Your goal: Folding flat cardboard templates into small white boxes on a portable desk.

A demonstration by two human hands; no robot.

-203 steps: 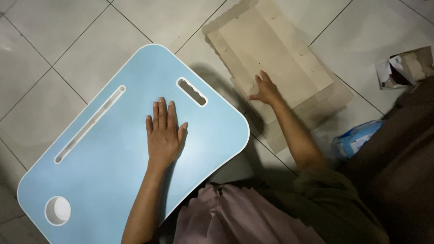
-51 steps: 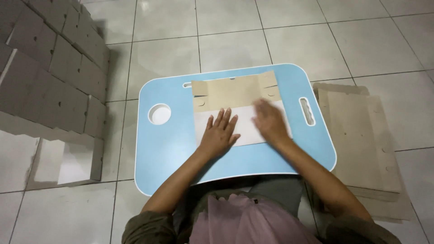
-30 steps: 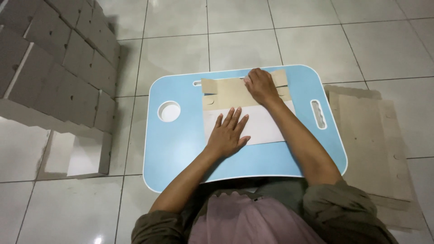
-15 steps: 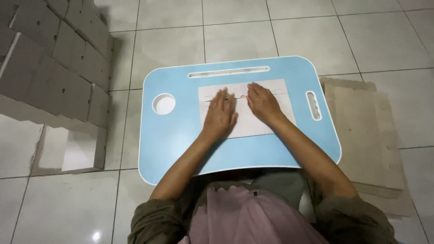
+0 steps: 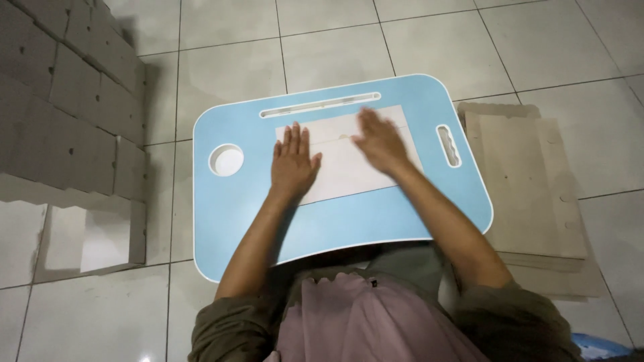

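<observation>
Both hands, left hand (image 5: pixel 292 166) and right hand (image 5: pixel 380 139), fingers flat, press the folded cardboard sheet (image 5: pixel 349 161) on the blue table (image 5: pixel 335 214); next, likely another fold.

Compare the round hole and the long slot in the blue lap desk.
The round hole is a circle near the desk's left edge; the long slot is a thin straight strip along the far edge. The hole lies clear of the white folded sheet, left of the left hand; the slot runs just beyond the sheet's far edge, above both hands, the right hand included. Both are cut into the blue lap desk and look pale inside.
</observation>
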